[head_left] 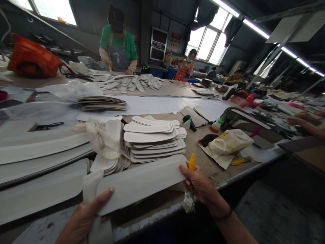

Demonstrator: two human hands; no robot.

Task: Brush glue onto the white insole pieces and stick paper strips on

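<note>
At the table (194,142), left hand (82,213) and right hand (200,181) clamp both ends of a panel (144,181), thumbs uppermost.

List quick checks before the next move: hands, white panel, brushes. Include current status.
1. Left hand on the white panel: ok, thumb on top at one end.
2. Right hand on the panel: ok, gripping the opposite end.
3. Right hand free of tools: not ok, it also holds a yellow-handled brush, bristles down.
4. Panel underside: cannot tell, hidden.
5. Second brush set down: ok, lying on the table near the stained container.
</note>
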